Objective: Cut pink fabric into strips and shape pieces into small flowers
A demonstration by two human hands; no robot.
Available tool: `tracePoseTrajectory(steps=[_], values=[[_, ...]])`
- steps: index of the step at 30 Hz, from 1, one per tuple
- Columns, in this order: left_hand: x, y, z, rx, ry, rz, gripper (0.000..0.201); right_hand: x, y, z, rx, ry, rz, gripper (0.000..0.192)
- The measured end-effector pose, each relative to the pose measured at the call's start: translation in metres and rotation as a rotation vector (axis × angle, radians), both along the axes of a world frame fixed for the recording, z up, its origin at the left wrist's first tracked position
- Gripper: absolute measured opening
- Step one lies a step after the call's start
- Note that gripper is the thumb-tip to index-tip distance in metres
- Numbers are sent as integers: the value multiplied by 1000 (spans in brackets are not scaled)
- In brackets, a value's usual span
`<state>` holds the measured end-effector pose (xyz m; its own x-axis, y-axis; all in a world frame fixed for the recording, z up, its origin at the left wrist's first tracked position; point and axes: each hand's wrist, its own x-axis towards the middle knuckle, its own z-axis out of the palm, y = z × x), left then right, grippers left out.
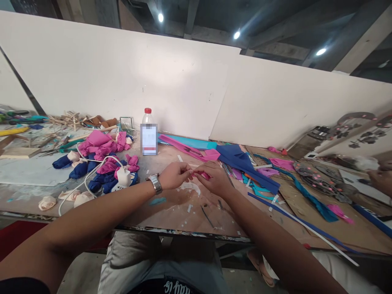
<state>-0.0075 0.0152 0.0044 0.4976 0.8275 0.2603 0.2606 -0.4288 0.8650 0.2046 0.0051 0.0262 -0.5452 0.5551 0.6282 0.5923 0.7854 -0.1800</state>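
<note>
Over the middle of the table (171, 216), my left hand (175, 176) and my right hand (214, 178) meet, both closed on a small pink strip (202, 175) that looks like cloth or crepe paper. Most of the strip is hidden by my fingers. A metal watch (155, 183) circles my left wrist. Just beyond my hands lie a long pink strip (183, 148) and a wide dark blue strip (245, 163), with a light blue strip (196, 142) behind them.
Crumpled pink bundles (98, 145) and dark blue ones (105, 181) pile up at left around a white charger plug (123, 176). A red-capped bottle (148, 116) stands behind a phone (149, 139). A teal braid (306, 190) and a thin white stick (321, 241) lie at right. Another person's hand (381, 179) shows far right.
</note>
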Motion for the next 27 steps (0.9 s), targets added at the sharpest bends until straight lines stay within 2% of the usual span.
tracePoseTrajectory(steps=[4,10,13,19,27], values=[[-1,-2,3,111,65,31,32,0,0,-1,-4,-11,-17,10],[-3,-7,8,439,332,151,33,-1,0,-2,-27,-15,-18,10],[-4,-7,7,572,436,170,35,-2,1,-4,-55,-17,-9,8],[-3,-7,7,631,507,165,33,-3,2,-5,-117,-13,-2,12],[-3,-7,8,719,533,136,34,-6,-2,-3,-106,-21,21,17]])
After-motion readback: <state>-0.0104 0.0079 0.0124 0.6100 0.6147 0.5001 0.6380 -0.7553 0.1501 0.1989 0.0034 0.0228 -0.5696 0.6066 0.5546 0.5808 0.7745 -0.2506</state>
